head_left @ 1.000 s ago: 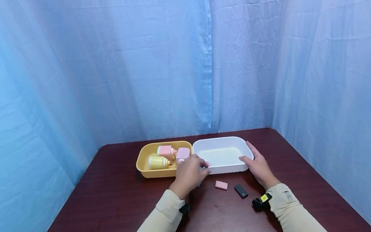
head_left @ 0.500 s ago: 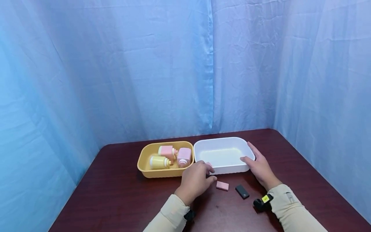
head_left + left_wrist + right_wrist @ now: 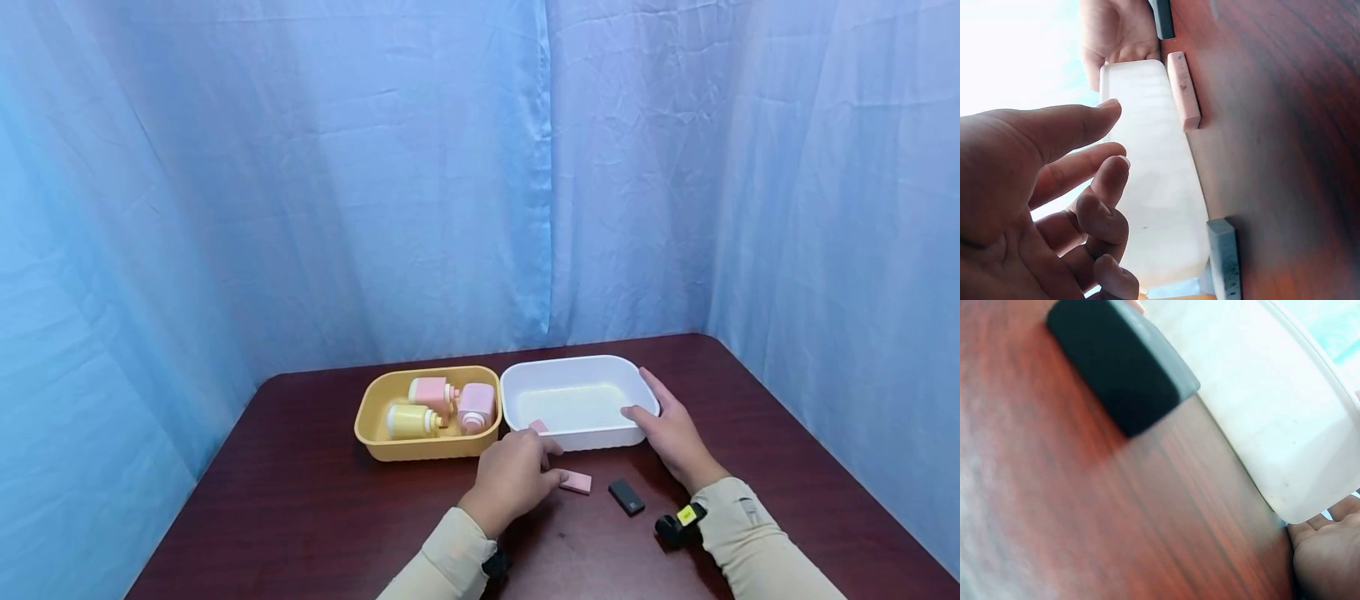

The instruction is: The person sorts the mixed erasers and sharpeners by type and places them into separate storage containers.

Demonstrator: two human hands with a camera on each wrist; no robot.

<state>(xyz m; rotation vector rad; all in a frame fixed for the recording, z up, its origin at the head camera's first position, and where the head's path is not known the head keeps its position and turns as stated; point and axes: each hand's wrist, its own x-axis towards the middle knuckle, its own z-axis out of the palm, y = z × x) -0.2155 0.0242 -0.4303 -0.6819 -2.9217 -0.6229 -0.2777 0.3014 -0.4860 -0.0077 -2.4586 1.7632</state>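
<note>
My left hand (image 3: 513, 475) hovers just left of a small pink block (image 3: 577, 482) on the table, its fingers loosely bent. In the left wrist view the fingertips (image 3: 1110, 112) hold nothing and the pink block (image 3: 1184, 90) lies apart from them. My right hand (image 3: 675, 433) grips the right end of a white tray (image 3: 592, 439), thumb over the rim and fingers along the outside. A pink piece (image 3: 537, 426) shows inside that tray's near left corner. A dark grey block (image 3: 626, 497) lies before the tray, and the right wrist view shows this block (image 3: 1116, 369) close up.
A yellow tray (image 3: 427, 451) adjoins the white one on the left. It holds a pink bottle (image 3: 430, 389), a yellow bottle (image 3: 407, 421) and a lilac bottle (image 3: 477, 398). A grey-green block (image 3: 1225, 259) stands beside the white tray. Blue curtains (image 3: 420, 167) surround the table.
My left hand has moved right and toward me, from the joint between the trays to the pink block. My right hand stays on the white tray.
</note>
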